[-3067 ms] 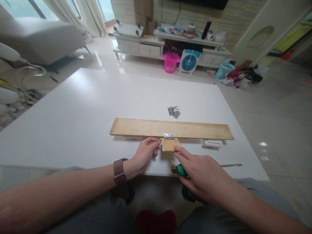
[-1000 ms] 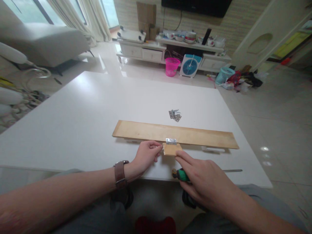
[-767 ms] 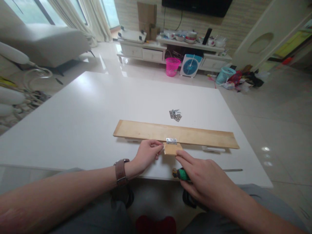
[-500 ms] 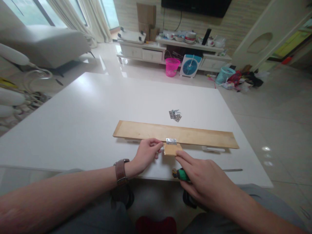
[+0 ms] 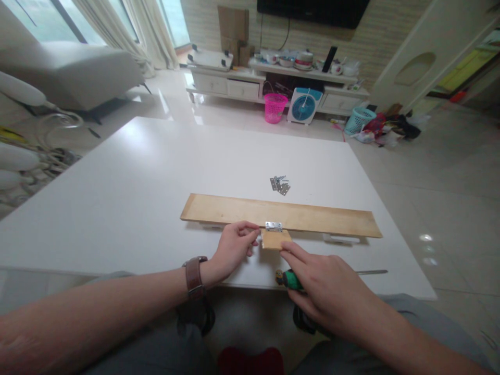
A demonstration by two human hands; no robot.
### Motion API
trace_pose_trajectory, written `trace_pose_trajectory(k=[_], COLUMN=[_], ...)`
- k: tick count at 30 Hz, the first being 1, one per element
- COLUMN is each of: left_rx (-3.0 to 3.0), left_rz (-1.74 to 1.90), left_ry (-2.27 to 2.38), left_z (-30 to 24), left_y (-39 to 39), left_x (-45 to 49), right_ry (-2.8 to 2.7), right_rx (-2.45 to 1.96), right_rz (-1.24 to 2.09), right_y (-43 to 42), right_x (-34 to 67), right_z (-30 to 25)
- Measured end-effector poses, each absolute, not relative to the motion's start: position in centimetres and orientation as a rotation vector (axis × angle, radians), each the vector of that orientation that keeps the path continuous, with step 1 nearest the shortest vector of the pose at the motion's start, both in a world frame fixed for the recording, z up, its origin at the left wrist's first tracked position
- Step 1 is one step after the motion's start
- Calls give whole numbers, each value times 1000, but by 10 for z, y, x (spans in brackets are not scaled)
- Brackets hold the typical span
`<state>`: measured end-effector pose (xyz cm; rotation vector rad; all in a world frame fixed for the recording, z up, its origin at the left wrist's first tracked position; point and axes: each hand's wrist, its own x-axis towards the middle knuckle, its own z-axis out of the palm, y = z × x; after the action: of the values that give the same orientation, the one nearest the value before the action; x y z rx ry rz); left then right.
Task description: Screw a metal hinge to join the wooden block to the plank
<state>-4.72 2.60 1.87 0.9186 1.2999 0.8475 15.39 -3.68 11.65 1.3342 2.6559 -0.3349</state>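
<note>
A long wooden board (image 5: 312,215) lies across the table, propped on white pieces. A metal hinge (image 5: 273,226) joins its near edge to a small wooden board (image 5: 275,239). At the small board's left edge, the thumb and index finger of my left hand (image 5: 239,242) are pinched together on its corner. My right hand (image 5: 324,278) is wrapped round a screwdriver (image 5: 292,279) with a green handle, its shaft pointing right. Its forefinger also touches the small board's near right corner. Part of the screwdriver is hidden under my palm.
Beyond the long board, several loose hinges and screws (image 5: 280,185) lie in a pile on the white table (image 5: 187,156). Across the floor stand a pink basket (image 5: 275,108), a blue fan (image 5: 305,105) and a low cabinet (image 5: 244,89).
Both hands keep their places on the small board and screwdriver. The whole view has shifted very slightly; nothing else has visibly moved.
</note>
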Motion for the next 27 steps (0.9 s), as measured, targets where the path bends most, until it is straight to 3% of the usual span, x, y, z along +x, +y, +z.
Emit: trace_pose_trajectory(k=[27], left_rx=[877], left_rz=[731], left_ry=[1292], left_z=[23], left_y=[24], left_x=[-45], right_ry=[2626], right_rx=[1325], right_rz=[-372], right_y=[-35], right_x=[152], right_z=[118])
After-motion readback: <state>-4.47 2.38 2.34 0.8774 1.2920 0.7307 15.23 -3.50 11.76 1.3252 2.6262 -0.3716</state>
